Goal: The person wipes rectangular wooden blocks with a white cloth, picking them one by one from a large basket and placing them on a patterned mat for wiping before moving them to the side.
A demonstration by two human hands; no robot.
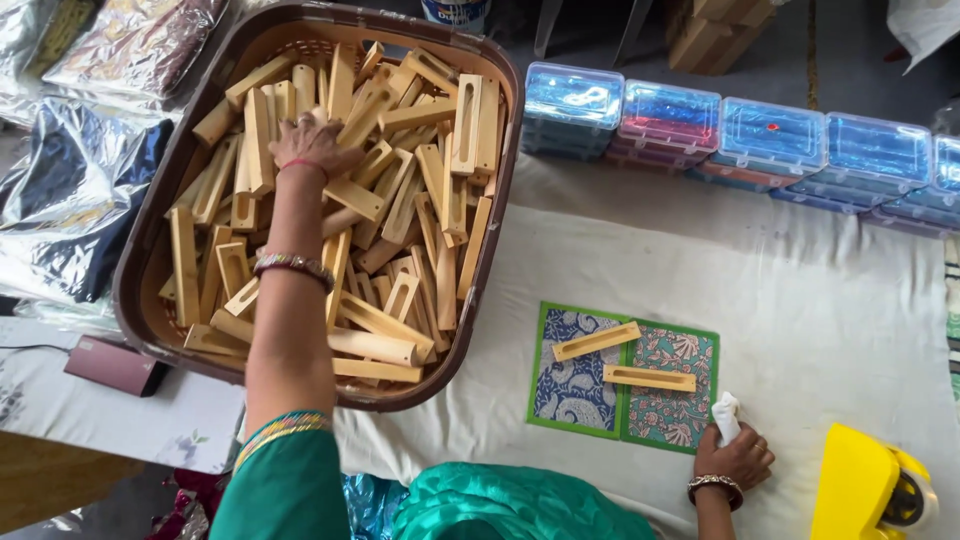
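Left hand (312,146) reached deep into the brown basket (140,260), palm down on the heap of slotted wooden blocks (380,320). Fingers curled over one or two blocks near the far rim; couldn't tell whether anything was actually gripped or just touched. Arm fully extended across the pile, wrist flat, bangle and red thread visible.

Blocks looked light, rigid, smooth-sanded, probably pale softwood or bamboo. Not fragile, little slip risk on dry skin. Stacked loose and criss-crossed, so likely to shift and clatter when one got pulled. Best taken by the long side faces, thumb opposite fingers, away from the slot; thin slot walls looked like the weakest part.

Right hand (735,455) rested on the white sheet (820,300), closed around a small white cloth (726,415), just beside the green-bordered printed mat (622,375). Two more wooden blocks (620,360) lay on that mat, slots up, slightly apart.

Row of clear lidded boxes (730,140) along the far edge; yellow tape dispenser (865,490) near the right wrist.
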